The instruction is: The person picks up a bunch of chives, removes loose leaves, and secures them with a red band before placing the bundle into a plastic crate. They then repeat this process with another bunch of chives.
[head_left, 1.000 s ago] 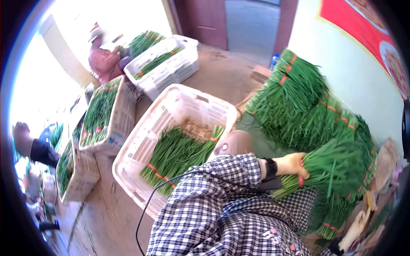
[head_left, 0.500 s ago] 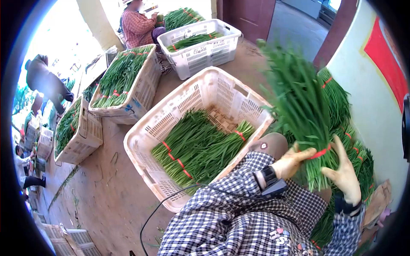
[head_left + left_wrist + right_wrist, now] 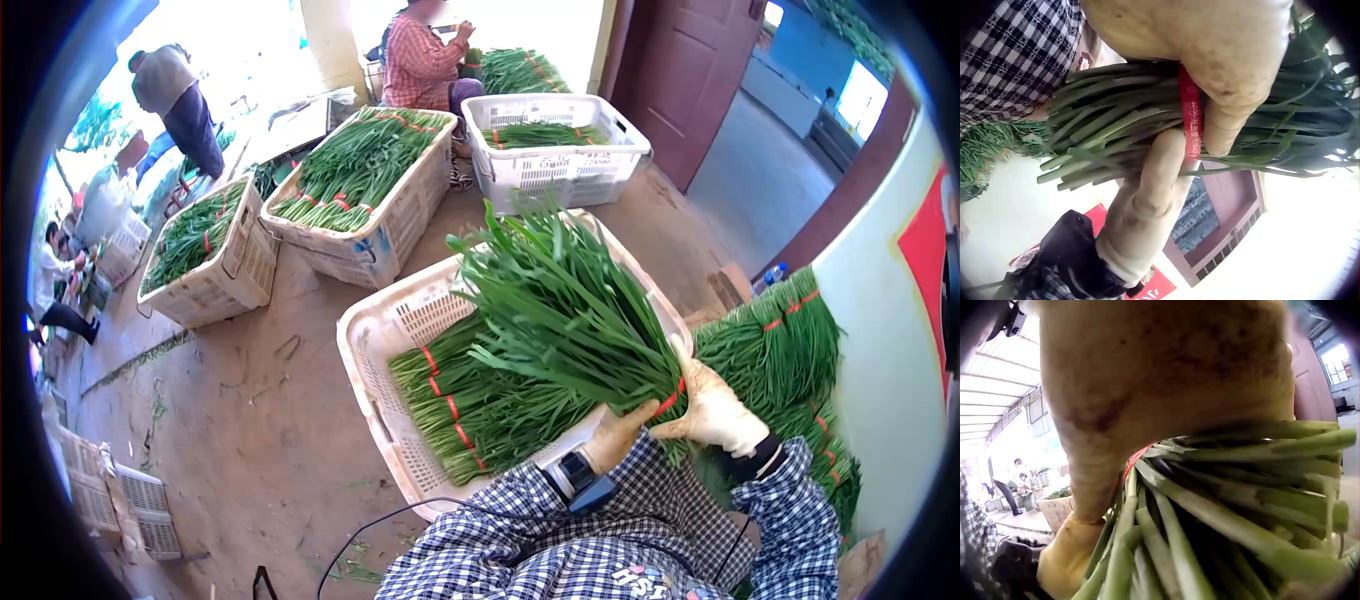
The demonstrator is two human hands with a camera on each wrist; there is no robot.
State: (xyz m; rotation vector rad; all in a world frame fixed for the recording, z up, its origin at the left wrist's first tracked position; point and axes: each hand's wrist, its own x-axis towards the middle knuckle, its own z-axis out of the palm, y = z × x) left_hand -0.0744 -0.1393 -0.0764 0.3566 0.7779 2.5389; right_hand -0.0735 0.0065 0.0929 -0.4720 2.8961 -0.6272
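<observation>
A bundle of long green stalks (image 3: 575, 310) bound with a red band (image 3: 1190, 112) is held between two gloved hands over the near right side of a white crate (image 3: 375, 400). My left hand (image 3: 617, 437) grips it at the band from the left; in the left wrist view its fingers (image 3: 1229, 81) curl over the stalks. From the other side my right hand (image 3: 716, 408) grips it by the band, and in the right wrist view the cut ends (image 3: 1241, 519) fan out below the glove. Banded bundles (image 3: 470, 400) lie in the crate, leaves partly under the held one.
Stacked banded bundles (image 3: 780, 350) stand against the wall at the right. Filled crates (image 3: 410, 220) and a white crate (image 3: 560, 170) stand beyond. A person in a red checked shirt (image 3: 418, 65) sits at the back; another bends over (image 3: 180, 100) at the left.
The bundle has moved left from the stack to over the crate, its leaves now pointing away to the left. The right hand has joined the left on it, and the view has turned right.
</observation>
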